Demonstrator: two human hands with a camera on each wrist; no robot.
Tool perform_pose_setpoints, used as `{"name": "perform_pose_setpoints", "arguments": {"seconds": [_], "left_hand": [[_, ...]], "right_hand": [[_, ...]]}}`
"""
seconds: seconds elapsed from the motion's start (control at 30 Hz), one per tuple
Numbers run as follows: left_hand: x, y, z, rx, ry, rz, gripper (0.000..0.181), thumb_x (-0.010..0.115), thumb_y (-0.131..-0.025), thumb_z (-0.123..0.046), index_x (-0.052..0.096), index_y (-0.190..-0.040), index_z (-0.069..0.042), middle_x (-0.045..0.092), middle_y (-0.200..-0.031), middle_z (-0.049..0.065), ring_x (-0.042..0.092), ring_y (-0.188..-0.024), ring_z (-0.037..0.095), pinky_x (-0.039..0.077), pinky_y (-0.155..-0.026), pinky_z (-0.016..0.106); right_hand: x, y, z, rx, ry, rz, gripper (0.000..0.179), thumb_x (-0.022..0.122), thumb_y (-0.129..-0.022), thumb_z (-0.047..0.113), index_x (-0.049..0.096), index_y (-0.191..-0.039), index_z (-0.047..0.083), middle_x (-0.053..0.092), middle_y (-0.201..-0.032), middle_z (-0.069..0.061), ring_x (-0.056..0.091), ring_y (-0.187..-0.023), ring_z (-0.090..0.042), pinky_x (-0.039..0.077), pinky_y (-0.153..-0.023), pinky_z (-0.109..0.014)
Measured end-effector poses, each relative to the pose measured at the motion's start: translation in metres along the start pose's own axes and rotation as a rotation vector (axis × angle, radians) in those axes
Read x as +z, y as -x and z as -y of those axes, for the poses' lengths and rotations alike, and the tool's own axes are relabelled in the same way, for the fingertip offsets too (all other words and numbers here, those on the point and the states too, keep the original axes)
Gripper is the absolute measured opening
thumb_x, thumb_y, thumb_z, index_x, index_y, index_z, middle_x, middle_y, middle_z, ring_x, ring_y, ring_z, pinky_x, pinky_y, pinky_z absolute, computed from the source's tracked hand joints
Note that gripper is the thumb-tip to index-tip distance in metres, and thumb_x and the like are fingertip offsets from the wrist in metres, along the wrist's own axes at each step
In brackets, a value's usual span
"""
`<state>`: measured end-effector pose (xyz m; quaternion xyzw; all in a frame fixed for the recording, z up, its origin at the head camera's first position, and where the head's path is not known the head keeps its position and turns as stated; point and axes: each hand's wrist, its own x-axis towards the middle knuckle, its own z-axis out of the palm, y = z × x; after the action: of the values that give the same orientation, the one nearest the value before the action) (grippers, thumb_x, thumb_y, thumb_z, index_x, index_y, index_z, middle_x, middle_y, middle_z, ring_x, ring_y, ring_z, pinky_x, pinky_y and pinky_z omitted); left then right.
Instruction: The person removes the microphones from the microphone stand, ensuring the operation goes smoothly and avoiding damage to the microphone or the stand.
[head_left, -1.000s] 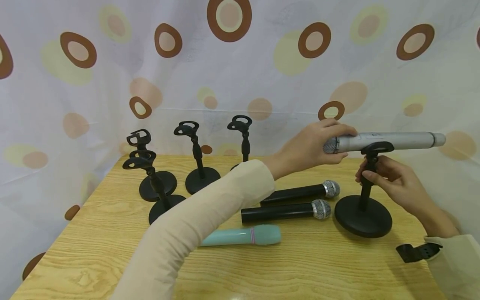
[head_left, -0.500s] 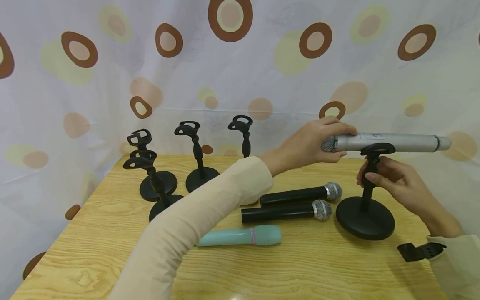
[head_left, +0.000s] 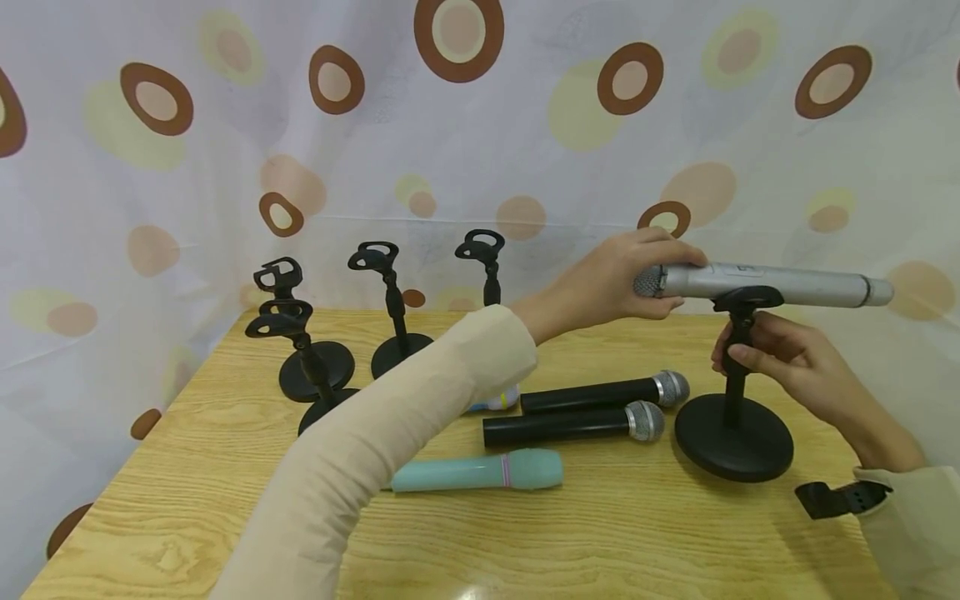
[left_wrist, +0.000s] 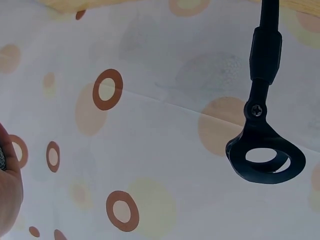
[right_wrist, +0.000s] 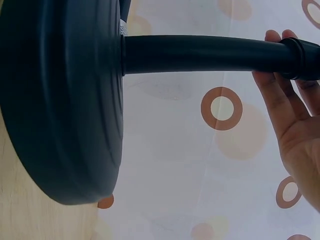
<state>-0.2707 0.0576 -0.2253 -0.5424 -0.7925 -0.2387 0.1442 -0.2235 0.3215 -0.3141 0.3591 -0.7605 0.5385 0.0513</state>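
My left hand point(head_left: 626, 279) grips a silver microphone point(head_left: 813, 286) by its mesh-head end, thumb below and fingers above. The microphone lies nearly level across the clip point(head_left: 750, 297) of a black desktop stand, its tail pointing right. My right hand point(head_left: 806, 367) holds that stand's post point(head_left: 736, 387) just under the clip, thumb and fingers around it. In the right wrist view, the stand's round base point(right_wrist: 60, 105) fills the left side, and my fingers point(right_wrist: 280, 100) meet the post near its collar. Only a sliver of my left hand point(left_wrist: 9, 192) shows in the left wrist view.
Several black stands with unfilled clips, such as the back one point(head_left: 482, 247), stand left on the wooden table point(head_left: 600, 542). Two black microphones point(head_left: 562, 427) and a turquoise one point(head_left: 465, 473) lie mid-table. My left sleeve point(head_left: 390, 450) partly covers another microphone point(head_left: 501, 400).
The silver microphone slid slightly right, then back left with my left hand. The held stand's base shifted a little right. The rear black microphone moved right, and another microphone emerged beside my left sleeve.
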Motion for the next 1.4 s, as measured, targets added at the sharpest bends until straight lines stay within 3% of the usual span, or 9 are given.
{"name": "perform_pose_setpoints", "arguments": {"seconds": [0.23,0.43,0.77,1.4], "left_hand": [[-0.006,0.000,0.002,0.032,0.018,-0.004,0.039,0.064,-0.084,-0.024,0.057,-0.120,-0.013,0.057,-0.110,0.002,0.051,-0.092,0.008,0.039,-0.081,0.011],[-0.012,0.001,0.003,0.029,0.018,0.017,0.038,0.063,-0.084,-0.023,0.057,-0.120,-0.013,0.056,-0.109,0.002,0.051,-0.092,0.008,0.040,-0.081,0.012],[-0.017,0.000,0.006,0.045,0.023,0.019,0.039,0.064,-0.083,-0.022,0.057,-0.119,-0.012,0.057,-0.109,0.002,0.051,-0.093,0.009,0.040,-0.082,0.013],[-0.023,0.002,0.009,0.043,0.059,-0.003,0.037,0.066,-0.082,-0.020,0.058,-0.117,-0.011,0.058,-0.110,0.003,0.051,-0.095,0.009,0.040,-0.083,0.012]], "right_hand": [[-0.001,-0.002,-0.002,-0.061,-0.085,0.023,0.023,0.039,-0.086,-0.021,0.049,-0.106,-0.017,0.062,-0.091,-0.015,0.063,-0.081,-0.019,0.052,-0.070,-0.023],[-0.001,-0.003,-0.003,-0.064,-0.068,0.031,0.024,0.039,-0.085,-0.021,0.050,-0.106,-0.016,0.062,-0.090,-0.014,0.062,-0.081,-0.018,0.051,-0.069,-0.022],[-0.002,-0.004,0.004,-0.003,0.163,0.027,0.019,0.044,-0.086,-0.016,0.053,-0.103,-0.012,0.060,-0.087,-0.009,0.061,-0.080,-0.014,0.050,-0.068,-0.019],[-0.003,-0.005,0.004,-0.033,0.240,-0.010,0.021,0.046,-0.086,-0.016,0.055,-0.102,-0.009,0.062,-0.088,-0.005,0.064,-0.081,-0.009,0.049,-0.070,-0.014]]}}
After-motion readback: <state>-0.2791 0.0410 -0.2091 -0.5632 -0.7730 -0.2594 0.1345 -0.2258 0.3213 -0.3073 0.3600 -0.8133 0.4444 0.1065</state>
